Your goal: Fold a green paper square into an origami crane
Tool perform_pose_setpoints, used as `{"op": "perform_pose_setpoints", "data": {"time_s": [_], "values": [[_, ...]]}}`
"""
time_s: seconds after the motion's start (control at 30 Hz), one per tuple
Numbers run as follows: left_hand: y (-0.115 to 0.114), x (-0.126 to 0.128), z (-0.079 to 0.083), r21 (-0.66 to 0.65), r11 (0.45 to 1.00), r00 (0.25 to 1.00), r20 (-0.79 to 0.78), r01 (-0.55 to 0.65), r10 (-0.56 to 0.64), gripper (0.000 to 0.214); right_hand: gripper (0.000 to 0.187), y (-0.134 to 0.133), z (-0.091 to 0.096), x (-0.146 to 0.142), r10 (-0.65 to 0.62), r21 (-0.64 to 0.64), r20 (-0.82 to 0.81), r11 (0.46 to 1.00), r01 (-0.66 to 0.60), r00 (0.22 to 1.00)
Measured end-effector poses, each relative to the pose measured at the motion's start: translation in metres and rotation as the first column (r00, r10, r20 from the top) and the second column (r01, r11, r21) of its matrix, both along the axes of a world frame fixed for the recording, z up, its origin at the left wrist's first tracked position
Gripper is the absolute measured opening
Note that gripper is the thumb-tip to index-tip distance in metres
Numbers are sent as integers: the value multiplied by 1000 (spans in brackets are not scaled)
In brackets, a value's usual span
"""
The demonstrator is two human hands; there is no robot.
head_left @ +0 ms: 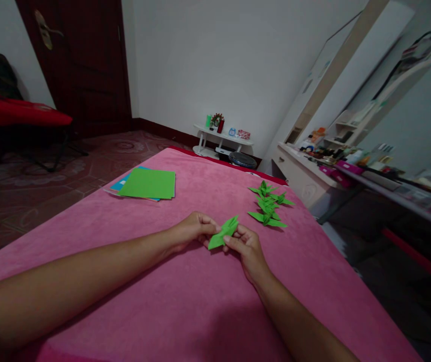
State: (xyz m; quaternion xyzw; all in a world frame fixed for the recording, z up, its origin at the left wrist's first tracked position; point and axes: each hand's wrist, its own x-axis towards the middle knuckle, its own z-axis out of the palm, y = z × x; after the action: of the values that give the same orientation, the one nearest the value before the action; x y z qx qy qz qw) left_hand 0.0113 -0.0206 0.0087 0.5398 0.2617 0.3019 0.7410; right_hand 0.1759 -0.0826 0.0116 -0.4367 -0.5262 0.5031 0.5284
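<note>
A partly folded piece of green origami paper point(223, 235) is held between my two hands, just above the pink cloth point(170, 296). My left hand point(196, 229) pinches its left side between thumb and fingers. On the other side, my right hand point(246, 246) grips it with the thumb on top and the fingers behind. Its shape is narrow, with pointed layers at the upper end. Several finished green paper cranes point(268, 205) sit in a cluster beyond my right hand. A stack of square coloured paper point(149, 183), green on top, lies farther off to the left.
A low white shelf point(223, 133) with small items stands by the far wall. On the right is a dressing table point(306, 168) crowded with cosmetics and boxes. A red folding chair point(23, 111) stands at the left near a dark door point(80, 65).
</note>
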Motion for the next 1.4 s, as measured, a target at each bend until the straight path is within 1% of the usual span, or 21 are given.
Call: {"op": "perform_pose_setpoints", "data": {"time_s": [0.07,0.13,0.23,0.33,0.5,0.63,0.77,0.83,0.97,1.03,1.07,1.1,1.13,1.17,1.2,1.23,1.27,1.3,1.37,1.4], "values": [[1,-1,-2,-32,999,999,49,21,-19,24,15,0,0,0,23,-2,-8,1000,-23,1000],[0,-1,-3,-33,999,997,75,4,-2,23,16,1,-1,-1,28,-9,-2,1000,-28,1000],[-2,1,-5,0,999,995,88,-51,51,27,20,2,-3,-1,1,-26,14,1000,-1,1000],[-4,3,-4,33,997,992,101,-76,72,31,22,1,-4,-1,-46,-30,-14,999,46,999],[-6,3,1,43,999,997,71,-28,25,35,18,-1,-4,1,-81,-20,-42,997,80,996],[-5,2,0,39,999,998,54,-18,16,35,17,-1,-3,1,-84,-15,-44,996,83,996],[-4,2,-4,7,997,995,71,-76,76,34,17,-1,-3,-1,-82,-27,-44,996,81,996],[-5,3,-6,12,995,990,97,-100,98,32,18,-1,-3,-2,-75,-33,-40,997,74,996],[-6,6,-6,45,992,990,87,-118,114,31,18,-1,-3,-3,-89,-22,2,996,89,996],[-7,9,-7,110,978,984,50,-177,172,33,18,-1,-1,-4,-147,6,58,989,146,988],[-8,10,-6,185,956,973,31,-230,228,34,17,-1,0,-4,-185,26,95,983,184,978],[-9,10,-5,287,914,956,16,-286,294,35,17,-2,1,-5,-224,48,132,975,219,966],[-10,10,-4,409,849,932,8,-333,362,35,17,-2,1,-5,-257,67,167,966,249,952],[-11,10,-1,533,774,914,-2,-343,406,31,18,-2,1,-6,-284,84,197,958,273,938],[-14,9,2,637,698,902,-12,-326,432,26,17,-2,0,-7,-305,100,219,952,290,927],[-16,8,5,715,640,903,-27,-282,428,21,16,-2,-1,-7,-322,116,233,946,303,918],[-19,7,9,761,603,909,-43,-239,415,19,15,-1,-2,-7,-337,132,241,940,314,910],[-23,6,12,789,584,918,-70,-188,389,19,14,-2,-3,-7,-349,147,247,935,321,904],[-28,6,17,818,559,928,-95,-134,361,20,13,-3,-4,-7,-358,173,260,931,321,897],[-31,6,19,823,555,931,-101,-120,351,20,13,-4,-4,-6,-351,183,270,933,310,897]]}}
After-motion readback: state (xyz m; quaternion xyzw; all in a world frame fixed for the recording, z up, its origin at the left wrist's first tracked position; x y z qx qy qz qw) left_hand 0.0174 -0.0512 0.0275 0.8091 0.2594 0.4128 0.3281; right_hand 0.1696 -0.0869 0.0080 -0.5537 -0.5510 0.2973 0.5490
